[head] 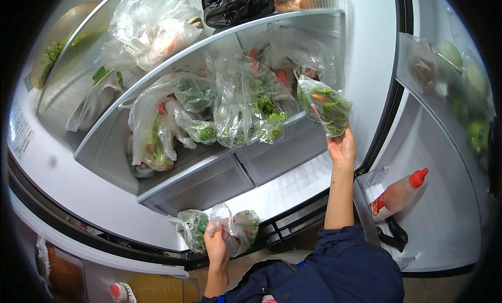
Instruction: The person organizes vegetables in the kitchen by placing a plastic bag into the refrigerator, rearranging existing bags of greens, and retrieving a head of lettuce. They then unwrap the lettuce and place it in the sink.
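My right hand (342,147) grips the lower end of a clear plastic bag of green and red chili peppers (324,105), held at the right front of the refrigerator shelf (196,185). Low in front of the drawers, my left hand (216,240) is closed on the gathered necks of plastic bags. One bag of leafy greens (192,229) hangs to its left, and another bag with green and reddish contents (247,228) hangs to its right. Several clear bags of greens (266,111) stand along the shelf, with a bag of stalks (157,142) at the left.
Above, the glass shelf edge (219,34) carries a white plastic bag (157,25) and a black plastic bag (237,7). Two drawers (286,158) sit below. The right door holds a red-capped squeeze bottle (396,195); the left door holds a bottle of yellowish liquid (164,289).
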`<act>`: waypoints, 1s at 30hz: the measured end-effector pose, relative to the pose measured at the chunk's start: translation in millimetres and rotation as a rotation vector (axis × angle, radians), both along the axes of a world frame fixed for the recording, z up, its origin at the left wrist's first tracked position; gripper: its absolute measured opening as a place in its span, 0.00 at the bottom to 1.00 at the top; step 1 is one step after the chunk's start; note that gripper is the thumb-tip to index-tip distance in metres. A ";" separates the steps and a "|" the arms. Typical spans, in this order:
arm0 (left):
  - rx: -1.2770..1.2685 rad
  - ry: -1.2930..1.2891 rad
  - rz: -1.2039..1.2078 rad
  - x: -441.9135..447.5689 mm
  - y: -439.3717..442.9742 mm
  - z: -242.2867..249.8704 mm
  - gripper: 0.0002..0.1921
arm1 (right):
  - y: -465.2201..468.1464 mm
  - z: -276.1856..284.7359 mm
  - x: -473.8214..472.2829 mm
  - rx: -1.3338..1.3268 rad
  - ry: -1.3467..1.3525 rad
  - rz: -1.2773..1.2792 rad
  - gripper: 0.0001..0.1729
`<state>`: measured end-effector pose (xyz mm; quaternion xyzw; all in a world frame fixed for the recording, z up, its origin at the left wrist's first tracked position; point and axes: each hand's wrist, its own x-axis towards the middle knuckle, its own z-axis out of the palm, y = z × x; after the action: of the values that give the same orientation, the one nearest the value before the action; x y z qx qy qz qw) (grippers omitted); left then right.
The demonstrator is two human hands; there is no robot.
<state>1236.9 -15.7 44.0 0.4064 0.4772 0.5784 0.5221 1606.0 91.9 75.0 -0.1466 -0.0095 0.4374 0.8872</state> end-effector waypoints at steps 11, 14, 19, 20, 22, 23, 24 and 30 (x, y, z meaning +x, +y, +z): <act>0.043 0.041 0.053 -8.9 -6.6 -4.9 0.11 | -27.2 -18.2 -26.0 0.586 -0.479 0.286 0.18; -0.023 -0.008 0.086 -10.8 -10.0 -8.9 0.12 | -31.0 -17.4 -53.8 0.510 -0.573 0.480 0.11; -0.048 -0.045 0.049 -16.6 -18.6 -12.7 0.12 | -16.0 -33.7 -104.8 0.536 -0.771 0.736 0.07; -0.063 -0.070 0.056 -17.8 -21.7 -13.4 0.11 | -11.3 -43.0 -112.7 0.517 -0.797 0.758 0.08; -0.076 -0.070 0.096 -19.6 -28.9 -16.8 0.09 | -2.0 -65.5 -124.8 0.387 -0.968 0.779 0.10; -0.076 -0.102 0.088 -21.2 -33.0 -19.6 0.08 | 2.1 -76.4 -128.3 0.326 -1.105 0.764 0.10; -0.095 -0.072 0.099 -23.2 -36.6 -23.0 0.07 | 2.2 -85.6 -128.1 0.148 -1.253 0.841 0.13; -0.068 0.104 -0.018 -41.1 -44.6 -43.2 0.10 | -15.1 -89.0 -125.8 -0.080 -1.834 0.615 0.28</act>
<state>1195.8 -60.3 0.8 0.4223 0.5195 0.5352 0.5151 1480.2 76.8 -14.0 -0.4521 -0.7212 0.3662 0.3761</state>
